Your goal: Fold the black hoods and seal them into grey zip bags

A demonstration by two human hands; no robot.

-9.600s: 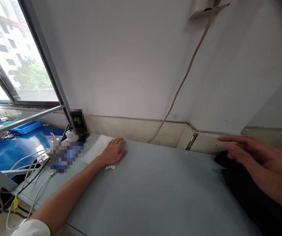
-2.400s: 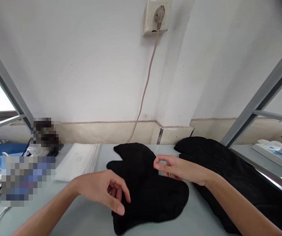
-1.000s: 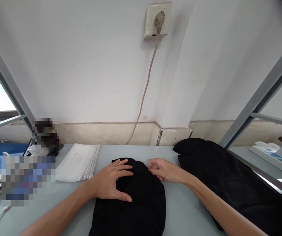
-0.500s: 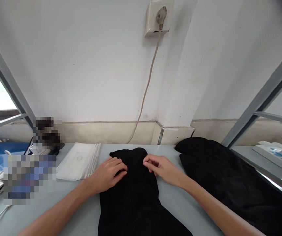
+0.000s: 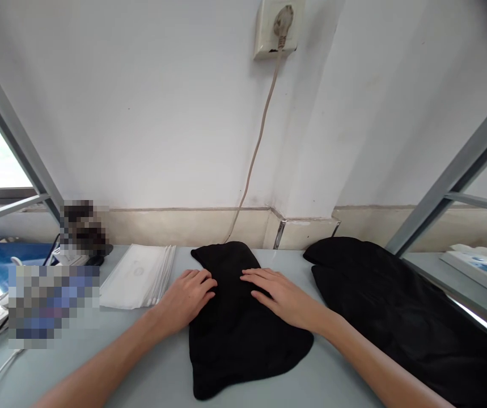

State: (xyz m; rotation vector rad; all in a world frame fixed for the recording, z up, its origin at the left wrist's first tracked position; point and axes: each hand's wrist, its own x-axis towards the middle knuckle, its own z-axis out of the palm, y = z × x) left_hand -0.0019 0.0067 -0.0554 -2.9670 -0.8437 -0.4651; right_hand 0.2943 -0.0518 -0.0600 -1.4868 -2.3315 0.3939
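A piece of black fabric (image 5: 243, 340) lies fairly flat on the pale table in front of me, its whole outline in view, with a wide, curved near edge. My left hand (image 5: 190, 297) rests on its left side, fingers slightly bent and the thumb apart. Across from it, my right hand (image 5: 283, 297) lies on the right side with fingers stretched out and the thumb spread. Neither hand grips the fabric.
More black fabric (image 5: 388, 300) is heaped on the right. To the left lies a stack of white packets (image 5: 139, 275). Grey metal frame posts (image 5: 451, 170) rise at both sides. A cord (image 5: 260, 130) hangs from a wall socket (image 5: 277, 31) behind the table.
The fabric's near part has come up from below the view and now lies fully on the table. My right hand has gone from a pinch at its edge to lying flat on it.
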